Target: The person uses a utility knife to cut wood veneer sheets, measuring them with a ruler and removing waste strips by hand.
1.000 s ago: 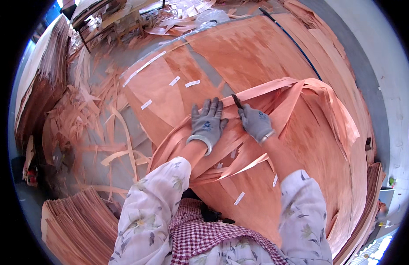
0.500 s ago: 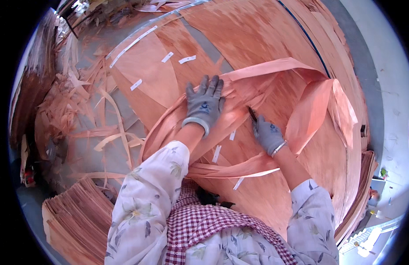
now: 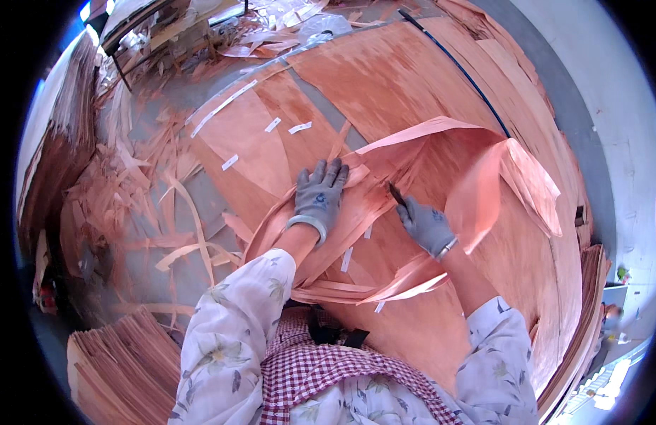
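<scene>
My left hand, in a grey glove, lies flat with fingers stretched on a bunch of loose, thin wood veneer strips. To its right, my right hand, gloved as well, is closed round a small knife. The dark blade points up and left, at the edge of the bunched veneer; whether it touches is hard to tell. A long folded veneer strip loops up and over on the right side. Beneath everything spreads a broad reddish veneer sheet with short white tape pieces stuck on it.
A dark blue rod lies across the far veneer. Torn veneer scraps cover the floor at left. Veneer stacks stand at the lower left and far left. A metal-legged table is at the back left.
My right hand with the knife has moved slightly left and down. The folded strip on the right has shifted and hangs differently. My left hand stays flat on the veneer; the view has tilted a little.
</scene>
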Demonstrator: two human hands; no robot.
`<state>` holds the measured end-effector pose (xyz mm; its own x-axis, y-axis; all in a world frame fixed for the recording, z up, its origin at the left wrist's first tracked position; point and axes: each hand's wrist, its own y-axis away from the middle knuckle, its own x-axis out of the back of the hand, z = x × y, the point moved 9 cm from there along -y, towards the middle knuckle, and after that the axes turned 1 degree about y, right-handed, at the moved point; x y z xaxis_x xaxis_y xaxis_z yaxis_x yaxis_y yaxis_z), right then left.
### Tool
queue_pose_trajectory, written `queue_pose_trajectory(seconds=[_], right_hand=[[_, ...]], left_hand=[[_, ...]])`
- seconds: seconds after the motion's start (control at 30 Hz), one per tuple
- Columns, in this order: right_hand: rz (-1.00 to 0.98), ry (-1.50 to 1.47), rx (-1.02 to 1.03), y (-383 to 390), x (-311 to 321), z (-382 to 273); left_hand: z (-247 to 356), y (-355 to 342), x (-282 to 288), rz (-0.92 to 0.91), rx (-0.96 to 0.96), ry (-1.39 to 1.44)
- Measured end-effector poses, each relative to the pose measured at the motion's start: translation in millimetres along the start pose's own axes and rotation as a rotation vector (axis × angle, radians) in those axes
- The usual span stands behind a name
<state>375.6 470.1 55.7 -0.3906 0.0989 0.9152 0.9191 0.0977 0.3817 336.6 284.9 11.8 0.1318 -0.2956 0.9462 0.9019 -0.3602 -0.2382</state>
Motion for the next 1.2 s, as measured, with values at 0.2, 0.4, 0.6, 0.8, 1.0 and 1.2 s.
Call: queue_pose_trajectory(seconds=[0.2,0.4,0.6,0.8,1.0,1.2], right_hand=[[0.068,-0.026,0.003,-88,7,-35],[-0.037,0.042,-0.031,-90,-25,-29],[-0.154,0.088,-0.09,-2,-52,30],[-0.069,0.111,-0.034,8,-37,45],[-0.013,-0.139,0.006,-15,0,-9],[0.065,-0.062,-0.056,-91,-8,-18]], left_hand=[[13,-6,3,0.005,-0.017,0.036],[7,-1,1,0.002,0.012,0.041],[4,1,4,0.035,0.011,0.048],[24,4,12,-0.022,-0.136,-0.001],[8,12,8,0.007,-0.086,-0.019],[29,2,5,0.016,-0.128,-0.008]])
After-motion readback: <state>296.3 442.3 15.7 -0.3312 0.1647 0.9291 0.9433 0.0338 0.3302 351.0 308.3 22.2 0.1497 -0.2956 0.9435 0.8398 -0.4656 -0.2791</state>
